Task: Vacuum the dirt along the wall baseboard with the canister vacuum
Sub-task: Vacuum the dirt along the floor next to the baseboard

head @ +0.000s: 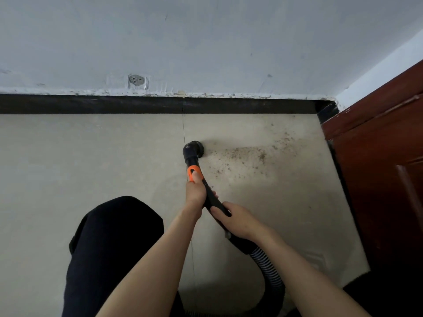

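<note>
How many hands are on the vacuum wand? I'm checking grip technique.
2. The left hand grips near the orange collar; the right hand holds the wand lower, toward the ribbed hose.

One head-worn wide-angle view looks steeply down and forward from above the person's arms, facing the wall (206, 42) square on. The floor (91, 156) fills the middle, the baseboard (114, 104) runs across above it, and straight edges seem to bow near the frame's borders.
</note>
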Action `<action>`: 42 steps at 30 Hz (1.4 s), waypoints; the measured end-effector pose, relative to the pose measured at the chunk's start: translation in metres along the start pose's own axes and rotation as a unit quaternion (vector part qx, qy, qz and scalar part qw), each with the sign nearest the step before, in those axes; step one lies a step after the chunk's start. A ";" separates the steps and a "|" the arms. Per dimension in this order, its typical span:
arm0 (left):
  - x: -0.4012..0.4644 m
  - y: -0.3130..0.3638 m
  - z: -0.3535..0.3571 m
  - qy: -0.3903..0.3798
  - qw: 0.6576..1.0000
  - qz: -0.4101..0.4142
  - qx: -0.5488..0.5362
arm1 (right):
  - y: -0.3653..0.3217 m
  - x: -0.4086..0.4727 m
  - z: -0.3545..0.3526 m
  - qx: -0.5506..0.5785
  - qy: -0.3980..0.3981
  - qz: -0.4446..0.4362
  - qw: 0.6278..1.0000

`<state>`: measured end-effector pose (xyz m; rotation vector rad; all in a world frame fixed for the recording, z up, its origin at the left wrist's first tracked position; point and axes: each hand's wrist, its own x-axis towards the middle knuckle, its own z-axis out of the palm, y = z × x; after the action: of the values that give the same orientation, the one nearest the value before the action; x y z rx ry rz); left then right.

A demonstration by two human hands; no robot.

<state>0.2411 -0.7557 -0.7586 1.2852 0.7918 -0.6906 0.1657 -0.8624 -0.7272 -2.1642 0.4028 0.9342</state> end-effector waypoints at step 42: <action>0.001 -0.039 0.193 -0.038 0.995 0.018 0.095 | 0.157 0.002 -0.107 0.077 0.085 -0.060 0.992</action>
<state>0.2334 -0.9525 -0.7619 1.4333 0.6506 -0.7961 0.1368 -1.0478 -0.7572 -2.1075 0.4082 0.6333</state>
